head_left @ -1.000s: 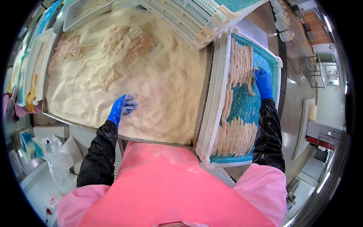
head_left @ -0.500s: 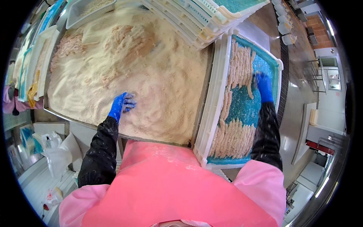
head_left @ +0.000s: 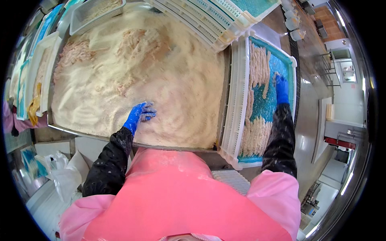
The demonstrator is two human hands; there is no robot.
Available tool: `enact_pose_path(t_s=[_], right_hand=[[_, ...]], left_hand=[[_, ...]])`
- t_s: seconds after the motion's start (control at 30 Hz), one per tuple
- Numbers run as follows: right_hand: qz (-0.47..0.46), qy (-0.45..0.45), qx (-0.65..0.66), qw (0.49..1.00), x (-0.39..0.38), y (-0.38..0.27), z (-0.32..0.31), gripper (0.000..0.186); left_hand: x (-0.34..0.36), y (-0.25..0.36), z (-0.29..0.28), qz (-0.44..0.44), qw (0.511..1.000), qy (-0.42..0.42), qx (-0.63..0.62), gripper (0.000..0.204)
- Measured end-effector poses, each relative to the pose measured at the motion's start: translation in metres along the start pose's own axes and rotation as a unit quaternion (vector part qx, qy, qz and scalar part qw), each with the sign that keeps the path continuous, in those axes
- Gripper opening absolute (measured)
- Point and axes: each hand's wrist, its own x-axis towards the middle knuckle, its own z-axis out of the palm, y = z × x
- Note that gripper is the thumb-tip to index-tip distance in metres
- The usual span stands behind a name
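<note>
My left hand [head_left: 140, 115] rests low over the pale breading crumbs [head_left: 181, 116] in a wide metal-edged bin. Its blue glove is dusted with crumbs, the fingers are apart, and nothing is in them. Over the blue-lined white tray [head_left: 294, 80] at the right, my right hand [head_left: 282, 89] has its fingers drawn together at a pale crumb-coated strip [head_left: 276, 75], mostly hidden by the glove. To its left lies a far row of coated meat strips [head_left: 258, 66]; one strip [head_left: 265, 89] reaches out below that row. A nearer row of strips [head_left: 255, 134] fills the tray's near end.
Raw meat heaps [head_left: 138, 44] lie in the crumbs at the back. A stack of white trays [head_left: 201, 20] stands beyond the bin's far right corner. A white basket [head_left: 98, 18] sits at the far left, near another white tray [head_left: 42, 76].
My left hand has shifted rightward in the picture over the crumbs. My right hand stays over the far part of the tray, a little farther right. The whole view has shifted slightly.
</note>
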Motion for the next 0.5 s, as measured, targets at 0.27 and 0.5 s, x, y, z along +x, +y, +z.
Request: enact_pose_path(t_s=[0.27,0.5], right_hand=[[-0.006,-0.072,0.022,0.997,0.133,0.007,0.056,0.028],[-0.096,-0.091,-0.09,0.987,0.143,0.006,0.041,0.034]], left_hand=[[0.002,-0.002,0.0,0.003,0.999,0.047,-0.011,0.042],[0.006,-0.003,0.003,-0.006,0.997,0.07,-0.017,0.041]])
